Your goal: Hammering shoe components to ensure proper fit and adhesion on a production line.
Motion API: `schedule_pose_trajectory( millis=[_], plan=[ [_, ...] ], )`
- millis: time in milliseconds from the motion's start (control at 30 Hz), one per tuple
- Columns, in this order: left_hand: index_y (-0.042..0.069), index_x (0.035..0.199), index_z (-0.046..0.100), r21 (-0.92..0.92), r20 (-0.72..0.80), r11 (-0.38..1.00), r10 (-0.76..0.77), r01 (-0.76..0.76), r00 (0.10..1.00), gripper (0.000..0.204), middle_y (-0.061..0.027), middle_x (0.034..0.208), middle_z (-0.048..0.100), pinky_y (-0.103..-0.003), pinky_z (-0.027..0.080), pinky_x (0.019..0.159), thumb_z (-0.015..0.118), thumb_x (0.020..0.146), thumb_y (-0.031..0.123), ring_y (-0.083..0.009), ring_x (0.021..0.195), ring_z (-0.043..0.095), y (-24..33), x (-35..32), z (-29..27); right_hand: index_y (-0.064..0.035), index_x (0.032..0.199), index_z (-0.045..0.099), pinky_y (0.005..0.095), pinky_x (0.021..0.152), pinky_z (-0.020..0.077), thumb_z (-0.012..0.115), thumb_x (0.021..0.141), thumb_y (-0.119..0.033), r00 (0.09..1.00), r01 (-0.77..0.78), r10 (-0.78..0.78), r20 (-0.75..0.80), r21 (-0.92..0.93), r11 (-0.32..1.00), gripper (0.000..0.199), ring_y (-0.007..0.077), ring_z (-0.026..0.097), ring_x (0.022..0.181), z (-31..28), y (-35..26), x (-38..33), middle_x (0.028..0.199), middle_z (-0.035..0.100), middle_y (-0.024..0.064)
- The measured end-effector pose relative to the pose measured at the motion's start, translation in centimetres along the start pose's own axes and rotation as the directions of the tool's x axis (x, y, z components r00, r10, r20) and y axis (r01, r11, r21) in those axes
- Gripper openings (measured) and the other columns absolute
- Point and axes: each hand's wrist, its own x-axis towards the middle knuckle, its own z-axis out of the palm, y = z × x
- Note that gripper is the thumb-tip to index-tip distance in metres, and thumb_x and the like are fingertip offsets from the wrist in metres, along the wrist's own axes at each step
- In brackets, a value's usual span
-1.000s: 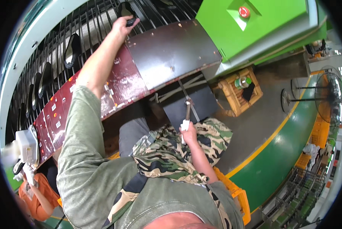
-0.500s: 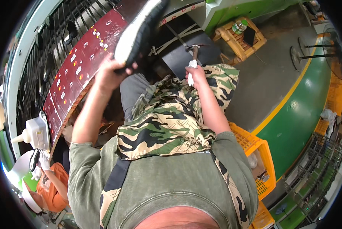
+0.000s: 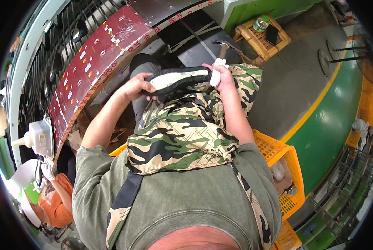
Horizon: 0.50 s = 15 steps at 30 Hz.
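Note:
A black lasted shoe upper, its pale sole side turned up, lies roughly level over my lap and the camouflage apron. My left hand is closed round its left end, thumb on the pale underside. At the other end, my right hand grips a hammer by a handle wrapped in white. The hammer's dark metal head points away from me. Fingers of that hand also seem to touch the shoe's right tip.
A dark red workbench curves along the left, beside a rack with black shoes. At left, a person in orange handles another shoe. A bamboo stool bears a bottle and phone. Yellow crates stand at my right.
My left hand has brought the shoe down from above the bench to my lap, turning it level. My right hand has shifted slightly right with the hammer, and the shoe's tip now meets it.

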Motion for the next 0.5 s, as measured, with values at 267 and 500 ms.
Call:
schedule_pose_trajectory(
  millis=[267,500],
  plan=[
    [0.01,0.1,0.067,-0.224,-0.488,0.957,0.053,-0.183,0.871,0.027,-0.0042,0.087,0.069,-0.032,0.051,0.068,0.072,0.081,0.028,-0.0149,0.076,0.062,-1.4,6.7,-4.4,-0.0005,0.116,0.05,0.0617,0.08,0.0612,0.05,0.084,0.001,0.982,-0.091,0.084,-0.169,-0.035,0.995,0.032,0.0388,0.066,0.103,3.0,1.9,-6.9,0.111,0.058,0.0193],
    [0.003,0.115,0.061,-0.53,-0.305,0.804,0.116,-0.269,0.945,0.038,-0.0145,0.104,0.07,-0.048,0.055,0.093,0.071,0.087,0.026,-0.03,0.097,0.069,-7.4,15.8,4.6,0.0008,0.138,0.044,0.0606,0.091,0.0559,0.055,0.083,-0.002,0.982,-0.08,0.072,-0.177,-0.038,0.996,0.056,0.034,0.063,0.111,7.0,4.3,-11.5,0.126,0.055,0.0172]
  ],
)
